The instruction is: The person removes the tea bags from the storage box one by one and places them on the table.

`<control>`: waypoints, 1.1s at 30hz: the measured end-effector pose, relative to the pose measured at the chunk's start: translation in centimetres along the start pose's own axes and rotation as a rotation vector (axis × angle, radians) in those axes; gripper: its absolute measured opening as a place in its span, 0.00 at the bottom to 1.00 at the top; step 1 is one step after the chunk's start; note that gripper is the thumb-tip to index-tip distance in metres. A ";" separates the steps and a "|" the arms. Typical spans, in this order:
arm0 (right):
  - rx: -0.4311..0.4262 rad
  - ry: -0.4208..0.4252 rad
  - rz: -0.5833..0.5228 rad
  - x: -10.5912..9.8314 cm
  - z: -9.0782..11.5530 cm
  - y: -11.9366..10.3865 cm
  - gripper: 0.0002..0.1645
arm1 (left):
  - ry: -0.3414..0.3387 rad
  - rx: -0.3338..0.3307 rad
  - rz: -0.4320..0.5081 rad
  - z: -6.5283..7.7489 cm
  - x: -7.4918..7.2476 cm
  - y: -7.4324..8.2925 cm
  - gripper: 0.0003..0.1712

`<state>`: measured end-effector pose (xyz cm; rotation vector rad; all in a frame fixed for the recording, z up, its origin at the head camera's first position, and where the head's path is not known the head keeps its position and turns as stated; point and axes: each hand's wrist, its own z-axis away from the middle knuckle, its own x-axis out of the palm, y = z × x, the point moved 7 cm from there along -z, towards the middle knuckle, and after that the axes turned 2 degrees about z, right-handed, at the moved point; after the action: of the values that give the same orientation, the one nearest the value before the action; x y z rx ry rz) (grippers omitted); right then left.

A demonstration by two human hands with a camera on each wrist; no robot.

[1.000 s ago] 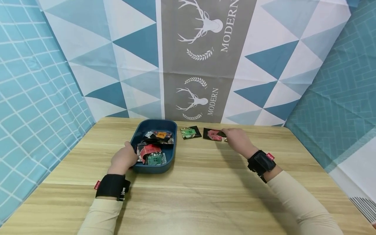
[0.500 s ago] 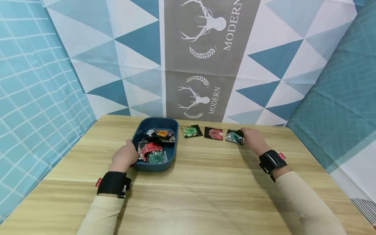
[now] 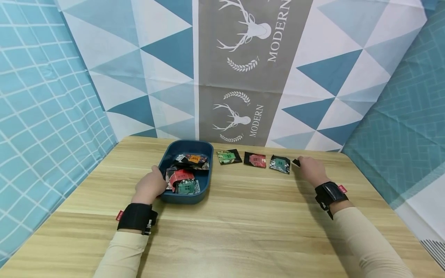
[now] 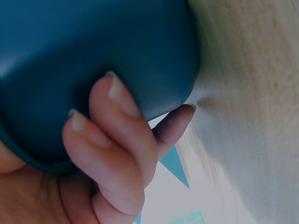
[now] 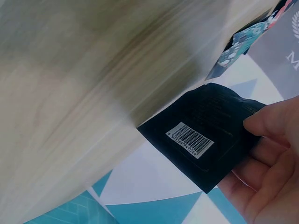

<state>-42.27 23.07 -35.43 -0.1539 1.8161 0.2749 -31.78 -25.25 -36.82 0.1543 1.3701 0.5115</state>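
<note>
My left hand (image 3: 150,186) grips the near left side of a dark blue bin (image 3: 184,199); in the left wrist view its fingers curl against the wall (image 4: 140,60). Several printed sachets, among them a red one (image 3: 181,175) and a green one (image 3: 186,188), lie heaped inside. Between thumb and fingers, my right hand (image 3: 313,170) pinches a black sachet (image 5: 196,135), its barcode side showing in the right wrist view. Left of that hand, a teal sachet (image 3: 279,164), a red-labelled sachet (image 3: 255,160) and a green-labelled sachet (image 3: 229,156) lie in a row.
The wooden table (image 3: 222,231) runs back to a patterned cloth wall (image 3: 236,77), close behind the row of sachets. Blue tiled cloth (image 3: 41,116) hangs on the left and teal cloth (image 3: 399,116) on the right.
My right hand has moved right along the row, leaving the teal sachet uncovered on the table and apart from the fingers. The left hand stays on the bin. The head view has shifted slightly.
</note>
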 end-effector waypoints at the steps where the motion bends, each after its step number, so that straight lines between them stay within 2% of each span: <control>1: -0.003 -0.001 0.005 0.1 0.0 0.1 0.07 | 0.000 0.001 0.001 0.0 0.0 0.0 0.40; 14: -0.011 -0.037 -0.032 1.1 0.5 0.9 0.08 | 0.005 0.000 -0.004 0.2 -0.2 0.1 0.40; 18: -0.015 -0.082 -0.032 1.5 0.4 0.9 0.07 | 0.002 -0.002 0.000 0.1 -0.2 0.1 0.40; 27: 0.014 -0.174 -0.061 2.5 0.1 0.7 0.13 | 0.011 -0.010 -0.012 0.0 -0.4 -0.1 0.40; 33: -0.001 -0.167 -0.052 2.0 0.4 0.6 0.20 | -0.002 -0.002 -0.001 0.1 -0.1 0.0 0.40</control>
<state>-42.57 23.86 -37.43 -0.1737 1.6440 0.2445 -31.71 -25.25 -36.68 0.1531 1.3675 0.5117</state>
